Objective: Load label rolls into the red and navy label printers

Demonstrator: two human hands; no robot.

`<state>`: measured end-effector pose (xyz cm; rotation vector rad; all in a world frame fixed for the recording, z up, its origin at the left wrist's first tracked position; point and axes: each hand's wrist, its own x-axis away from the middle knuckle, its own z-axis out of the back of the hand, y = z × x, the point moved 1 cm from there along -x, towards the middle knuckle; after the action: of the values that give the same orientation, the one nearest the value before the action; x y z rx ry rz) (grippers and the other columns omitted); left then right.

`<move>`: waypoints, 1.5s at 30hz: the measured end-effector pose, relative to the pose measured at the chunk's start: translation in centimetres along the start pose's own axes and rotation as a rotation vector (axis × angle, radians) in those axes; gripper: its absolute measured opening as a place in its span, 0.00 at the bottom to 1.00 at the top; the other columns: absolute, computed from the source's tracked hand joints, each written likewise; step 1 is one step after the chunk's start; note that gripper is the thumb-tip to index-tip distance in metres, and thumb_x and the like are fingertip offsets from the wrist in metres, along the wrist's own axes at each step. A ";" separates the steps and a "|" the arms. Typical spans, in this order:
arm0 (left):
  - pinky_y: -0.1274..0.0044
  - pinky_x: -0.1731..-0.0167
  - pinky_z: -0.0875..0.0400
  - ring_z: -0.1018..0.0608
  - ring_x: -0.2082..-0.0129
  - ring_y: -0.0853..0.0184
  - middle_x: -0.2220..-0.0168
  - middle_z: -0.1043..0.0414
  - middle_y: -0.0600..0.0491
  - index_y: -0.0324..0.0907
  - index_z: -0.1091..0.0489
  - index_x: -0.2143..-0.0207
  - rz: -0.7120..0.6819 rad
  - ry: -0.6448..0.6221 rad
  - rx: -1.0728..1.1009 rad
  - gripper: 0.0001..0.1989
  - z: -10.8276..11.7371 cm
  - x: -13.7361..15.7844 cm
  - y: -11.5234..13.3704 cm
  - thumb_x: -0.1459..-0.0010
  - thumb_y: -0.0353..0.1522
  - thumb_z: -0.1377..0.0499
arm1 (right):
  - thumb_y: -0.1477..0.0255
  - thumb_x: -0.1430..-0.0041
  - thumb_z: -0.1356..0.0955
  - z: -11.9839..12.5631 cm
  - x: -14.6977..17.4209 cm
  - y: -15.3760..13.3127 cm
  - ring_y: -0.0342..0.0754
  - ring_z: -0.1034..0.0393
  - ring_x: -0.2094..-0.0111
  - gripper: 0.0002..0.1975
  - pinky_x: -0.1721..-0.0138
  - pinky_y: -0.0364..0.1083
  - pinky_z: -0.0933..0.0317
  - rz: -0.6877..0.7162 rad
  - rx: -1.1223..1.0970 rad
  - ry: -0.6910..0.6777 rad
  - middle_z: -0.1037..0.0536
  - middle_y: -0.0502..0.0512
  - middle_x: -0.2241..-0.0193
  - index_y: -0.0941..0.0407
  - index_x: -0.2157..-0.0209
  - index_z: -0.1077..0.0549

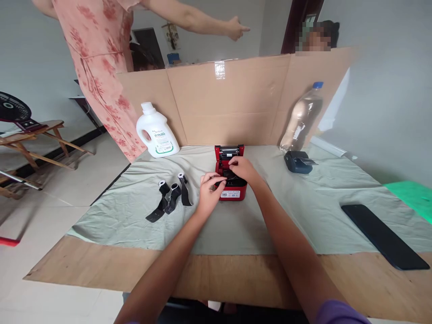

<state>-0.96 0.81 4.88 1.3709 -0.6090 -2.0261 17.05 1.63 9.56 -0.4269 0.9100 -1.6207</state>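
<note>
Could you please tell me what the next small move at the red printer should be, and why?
Probably have the right hand gently settle the dark material inside the printer. The lid stands raised, and both that hand and the left hand are at the opening, though they partly hide how the material lies.

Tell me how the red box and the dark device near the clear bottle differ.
The red box has its lid up; the dark device is squatter, a flat piece jutting out. The left hand and right hand are at the red box; neither touches the dark device. Both sit on the pale cloth.
</note>
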 end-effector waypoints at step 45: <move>0.65 0.51 0.30 0.24 0.50 0.58 0.44 0.27 0.44 0.46 0.37 0.41 -0.242 -0.052 -0.236 0.24 1.6 2.5 -0.8 0.39 0.34 0.41 | 0.64 0.45 0.38 -2.6 3.8 6.1 0.50 0.37 0.37 0.29 0.37 0.53 0.41 0.014 -0.652 0.190 0.31 0.53 0.38 0.49 0.40 0.35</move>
<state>-3.32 -0.29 3.29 1.3046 -0.2229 -2.2481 18.22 -1.30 2.61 -0.7152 1.5876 -1.3362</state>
